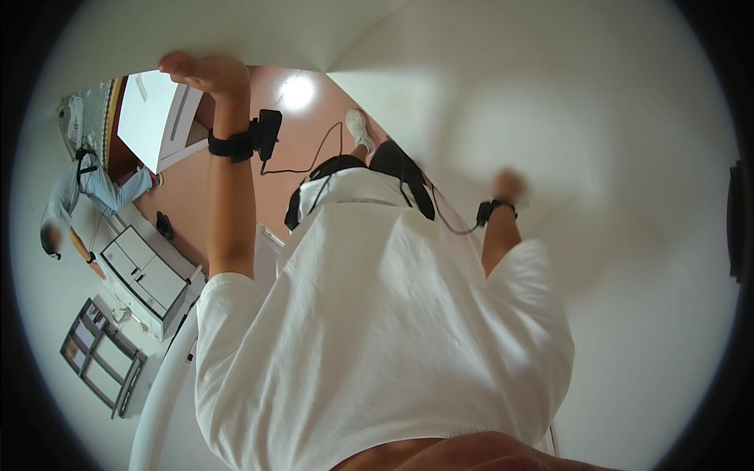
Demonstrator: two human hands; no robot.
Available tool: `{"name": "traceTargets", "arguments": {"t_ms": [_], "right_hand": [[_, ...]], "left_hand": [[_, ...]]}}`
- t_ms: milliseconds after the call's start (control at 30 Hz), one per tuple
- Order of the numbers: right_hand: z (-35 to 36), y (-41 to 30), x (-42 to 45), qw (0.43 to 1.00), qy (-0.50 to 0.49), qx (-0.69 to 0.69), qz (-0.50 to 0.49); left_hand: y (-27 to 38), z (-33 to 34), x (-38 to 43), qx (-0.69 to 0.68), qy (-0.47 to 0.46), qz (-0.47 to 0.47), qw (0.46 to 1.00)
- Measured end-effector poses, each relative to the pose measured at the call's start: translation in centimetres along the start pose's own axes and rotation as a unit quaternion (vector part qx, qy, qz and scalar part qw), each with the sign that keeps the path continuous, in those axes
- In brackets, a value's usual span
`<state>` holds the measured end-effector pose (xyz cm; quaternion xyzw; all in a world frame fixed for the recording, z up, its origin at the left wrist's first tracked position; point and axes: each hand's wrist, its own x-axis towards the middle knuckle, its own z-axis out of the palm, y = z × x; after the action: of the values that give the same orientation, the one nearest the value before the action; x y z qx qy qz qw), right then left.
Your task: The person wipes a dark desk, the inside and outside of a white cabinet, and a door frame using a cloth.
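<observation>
My left hand (212,73) is raised at the edge of a white wall surface (283,35), bent at the wrist with the digits pointing left. It appears to touch that surface, and nothing shows in it. My right hand (509,185) is blurred in front of the white wall (618,147) on the right. Its fingers look curled, but whether they hold or touch anything cannot be told. A black strap with a small box (268,135) sits on my left wrist. Another black wrist strap (492,210) is on my right, and cables run from both towards my waist.
At the left, another person (65,194) reaches a hand towards a white cabinet (144,271). A dark-framed window (103,359) is in the wall below. A white box-like furnishing (156,118) stands on the reddish floor (182,194). Dark shoes (165,225) lie near the cabinet.
</observation>
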<state>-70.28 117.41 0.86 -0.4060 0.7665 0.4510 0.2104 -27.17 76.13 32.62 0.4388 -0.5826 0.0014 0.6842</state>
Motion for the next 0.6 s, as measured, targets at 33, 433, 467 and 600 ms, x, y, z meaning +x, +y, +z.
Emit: {"name": "traceTargets", "arguments": {"t_ms": [33,433,467,600], "right_hand": [[-0.4,0.1,-2.1,1.000,-0.011,-0.021,-0.014],[1.9,-0.7,13.3,0.922,0.130,0.337,0.138],[-0.8,-0.8,15.2,0.969,0.145,0.183,0.087],[-15.6,-6.7,20.6,0.872,0.355,0.336,-0.031]], "left_hand": [[0.3,0.5,0.2,-0.004,0.020,-0.006,1.000],[-1.7,0.8,-0.5,-0.046,0.048,-0.114,0.991],[-3.0,0.9,-0.8,-0.059,0.053,-0.119,0.990],[-14.7,-6.4,-2.4,-0.196,0.074,-0.135,0.968]]}}
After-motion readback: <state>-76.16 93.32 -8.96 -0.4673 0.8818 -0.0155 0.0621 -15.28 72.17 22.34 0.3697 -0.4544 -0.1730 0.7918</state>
